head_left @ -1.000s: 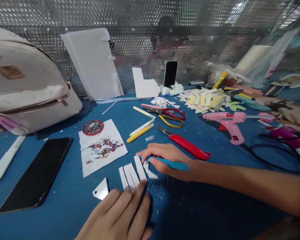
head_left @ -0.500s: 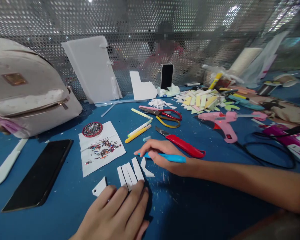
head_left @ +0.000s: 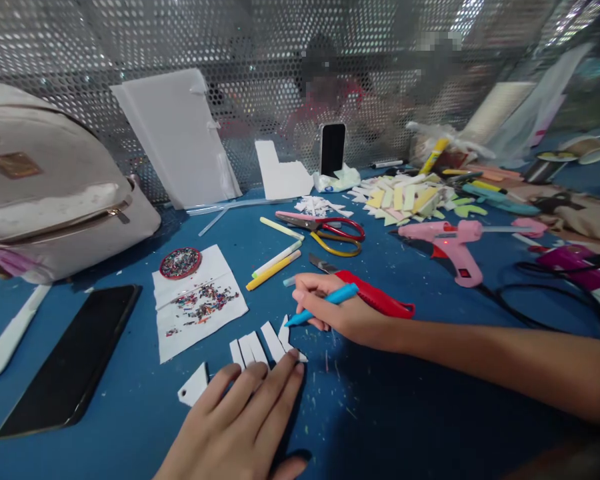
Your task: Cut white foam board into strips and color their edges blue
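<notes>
Head view: right hand [head_left: 344, 315] fingers pinch the pen [head_left: 339, 294], slanting down-left to the scrap [head_left: 284, 337], left hand [head_left: 243, 420] fingers outstretched at its near end.

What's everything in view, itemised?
Pen: one, blue, centre
Strips: four, white, front centre
Bent piece: one, white, at pen tip
Holed piece: one, white, left of strips
Utility knife: one, red, behind pen
Scissors: count unclear, red and yellow, centre
Slim sticks: three, yellowish, centre
Paper: one, white, left
Round dish: one, red, on paper
Phones: two, black, left, back
Backpack: one, whitish, left
Knife-shaped tool: one, white, left
Glue gun: one, pink, right
Power strip: one, purple, right
Scraps: many, yellowish, back right
Boards: at least two, white, back
Table: one, blue, beneath
Other clutter: uncounted, mixed, back
Left hand: one, over strips
Right hand: one, holding pen
</notes>
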Action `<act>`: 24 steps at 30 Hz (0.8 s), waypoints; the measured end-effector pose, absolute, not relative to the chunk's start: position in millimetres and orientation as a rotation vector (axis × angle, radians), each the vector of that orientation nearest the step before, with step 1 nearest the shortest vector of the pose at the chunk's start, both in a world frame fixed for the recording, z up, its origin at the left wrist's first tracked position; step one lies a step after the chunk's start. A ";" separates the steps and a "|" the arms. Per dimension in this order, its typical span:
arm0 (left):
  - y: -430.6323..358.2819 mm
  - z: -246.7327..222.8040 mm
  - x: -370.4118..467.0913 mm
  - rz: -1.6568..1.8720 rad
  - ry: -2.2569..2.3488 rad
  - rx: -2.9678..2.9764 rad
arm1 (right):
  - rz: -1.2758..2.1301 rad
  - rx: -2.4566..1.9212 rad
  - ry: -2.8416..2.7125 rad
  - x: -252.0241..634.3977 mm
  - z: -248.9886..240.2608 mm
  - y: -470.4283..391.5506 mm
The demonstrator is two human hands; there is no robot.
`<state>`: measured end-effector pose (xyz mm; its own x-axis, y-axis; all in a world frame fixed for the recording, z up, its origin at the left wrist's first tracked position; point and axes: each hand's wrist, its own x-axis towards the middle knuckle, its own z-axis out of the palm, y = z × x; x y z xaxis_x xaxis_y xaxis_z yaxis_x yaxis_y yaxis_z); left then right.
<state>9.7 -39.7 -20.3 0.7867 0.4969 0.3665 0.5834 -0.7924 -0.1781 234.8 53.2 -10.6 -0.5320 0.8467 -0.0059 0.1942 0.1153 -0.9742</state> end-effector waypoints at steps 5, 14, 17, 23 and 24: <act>-35.9 -18.0 6.7 -0.397 -0.792 -2.706 | 1.557 -0.982 -1.830 237.2 -17.7 58.4; -38.1 -23.2 -2.4 -0.298 -0.813 -2.761 | 1.607 -1.001 -1.909 237.7 -10.1 60.3; -37.1 -24.3 -2.9 -0.290 -0.808 -2.764 | 1.611 -1.008 -1.880 237.6 -10.1 60.1; -36.6 -26.2 -3.8 -0.292 -0.787 -2.757 | 1.617 -0.995 -1.909 237.2 -10.0 61.1; -36.6 -26.5 -3.9 -0.293 -0.784 -2.753 | 1.609 -1.006 -1.897 237.2 -9.3 61.1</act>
